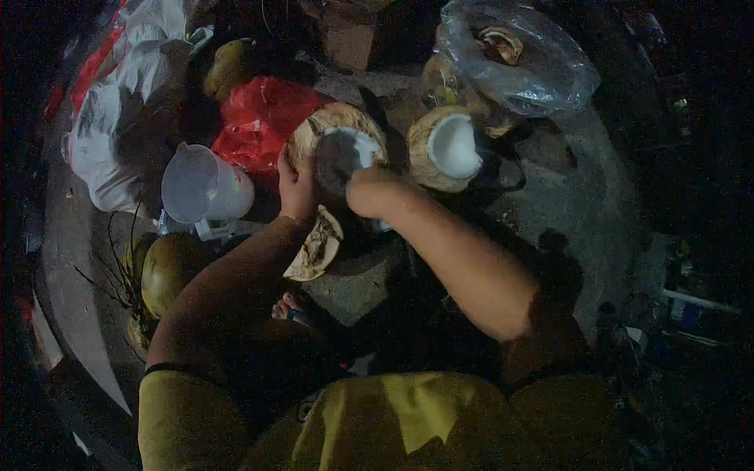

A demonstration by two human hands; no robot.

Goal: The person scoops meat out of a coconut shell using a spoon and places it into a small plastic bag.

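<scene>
An opened coconut (338, 119) with a thick pale husk and white flesh faces up in front of me. My left hand (298, 187) grips its left side, thumb up along the rim. At its near right edge, my right hand (373, 192) is closed in a fist; whatever it holds is hidden by the hand and the dark. Just right of it rests another cut coconut (454, 147), its white hollow showing. Below my left hand lies a cut-off piece of husk (318, 250).
On the left stand a translucent plastic jug (206, 187), a red plastic bag (255, 122) and white sacks (122, 118). Whole coconuts lie at near left (169, 271) and far left (228, 69). A clear plastic bag (542, 78) with husk inside sits far right, a cardboard box (349, 43) behind.
</scene>
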